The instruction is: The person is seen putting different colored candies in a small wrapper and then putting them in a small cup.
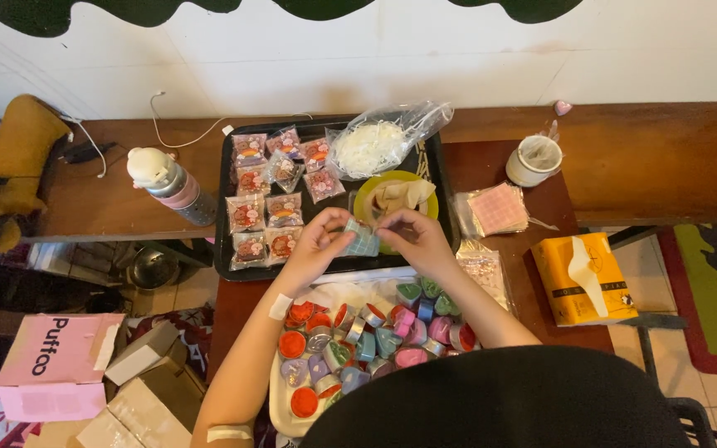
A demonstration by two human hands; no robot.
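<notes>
White wall [375,58] backs a brown table [641,158]; a black tray [224,207] sits at the table's centre.

Left hand [319,243] and right hand [415,236] meet over the tray's 6 o'clock edge. Both hold one small teal packet [363,239] between them: left fingers pinch its left edge, right fingers curl in and pinch its right edge (fingertips pressed together, not spread). The packet sits just above the tray rim, at 6 o'clock from a green plate [365,203].

On the tray:
- Sealed pouches [265,207] lie in rows at 9 o'clock from the hands.
- A clear bag [379,141] of white shreds lies at 12 o'clock.
- The plate carries pale folded pieces [404,195].

At 6 o'clock from the hands, a white tray [280,398] holds many small tins [367,340] in red, pink, teal and purple, some heart-shaped.

At 3 o'clock lie pink sheets [498,207] in a clear sleeve, a white cup [535,159] and a yellow box [582,278]. A bottle [172,187] lies at 9 o'clock from the black tray. A pink carton [56,365] rests on the floor at 8 o'clock.
</notes>
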